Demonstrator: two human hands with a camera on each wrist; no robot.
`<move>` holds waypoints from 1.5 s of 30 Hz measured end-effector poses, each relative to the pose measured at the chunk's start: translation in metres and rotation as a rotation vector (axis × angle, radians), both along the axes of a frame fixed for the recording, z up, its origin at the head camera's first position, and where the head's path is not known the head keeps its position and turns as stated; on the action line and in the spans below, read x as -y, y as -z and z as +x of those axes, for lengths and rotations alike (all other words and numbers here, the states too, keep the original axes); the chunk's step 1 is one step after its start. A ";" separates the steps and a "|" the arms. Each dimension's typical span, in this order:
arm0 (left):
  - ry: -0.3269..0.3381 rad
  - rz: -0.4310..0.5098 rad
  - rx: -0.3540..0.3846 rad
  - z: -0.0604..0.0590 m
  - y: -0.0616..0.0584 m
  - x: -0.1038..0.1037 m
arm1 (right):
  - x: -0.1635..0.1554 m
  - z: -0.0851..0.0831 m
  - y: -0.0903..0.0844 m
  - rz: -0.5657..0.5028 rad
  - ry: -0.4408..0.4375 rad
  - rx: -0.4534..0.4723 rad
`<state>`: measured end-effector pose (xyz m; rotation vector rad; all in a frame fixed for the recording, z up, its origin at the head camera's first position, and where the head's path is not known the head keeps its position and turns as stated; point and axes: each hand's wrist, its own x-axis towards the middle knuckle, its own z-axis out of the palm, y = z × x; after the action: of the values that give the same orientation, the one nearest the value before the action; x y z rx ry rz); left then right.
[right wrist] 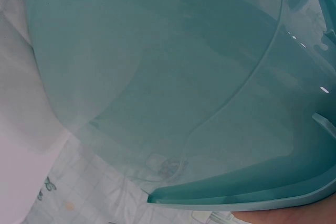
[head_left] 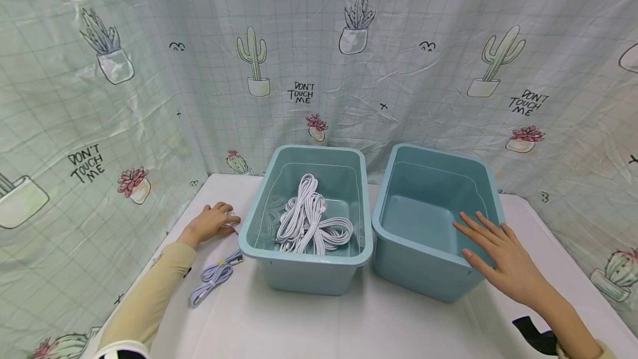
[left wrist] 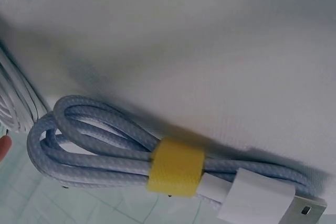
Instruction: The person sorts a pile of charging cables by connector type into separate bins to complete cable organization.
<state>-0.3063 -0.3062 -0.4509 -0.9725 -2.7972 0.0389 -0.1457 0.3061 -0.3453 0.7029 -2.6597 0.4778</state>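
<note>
My left hand (head_left: 211, 221) is at the table's left side, its fingers bent over a bundled white cable (left wrist: 18, 93) that it mostly hides in the head view. One fingertip (left wrist: 4, 146) shows beside that bundle in the left wrist view. Nearer my body lies a coiled lavender-blue USB cable (head_left: 215, 278), tied by a yellow strap (left wrist: 177, 167). My right hand (head_left: 503, 256) holds nothing, fingers spread, over the near right rim of the right blue bin (head_left: 413, 248). In the right wrist view the bin's wall (right wrist: 173, 77) fills most of the picture.
Left of that bin stands a second blue bin (head_left: 309, 273) with several bundled white cables (head_left: 311, 218) inside. Both bins stand on a white-covered table (head_left: 279, 326). A patterned curtain (head_left: 309, 32) hangs behind and along the sides.
</note>
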 end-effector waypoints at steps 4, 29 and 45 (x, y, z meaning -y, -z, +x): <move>-0.003 0.000 -0.032 -0.001 0.002 0.004 | 0.000 0.000 0.000 -0.004 0.000 0.001; -0.132 -0.034 -0.162 -0.003 -0.028 0.018 | 0.000 0.000 -0.001 -0.009 -0.003 0.009; -0.123 0.033 -0.383 -0.005 -0.049 0.018 | 0.000 -0.001 -0.002 -0.009 0.000 0.019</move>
<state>-0.3112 -0.3240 -0.4019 -0.6979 -2.4899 0.1751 -0.1463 0.3057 -0.3437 0.6995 -2.6735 0.4989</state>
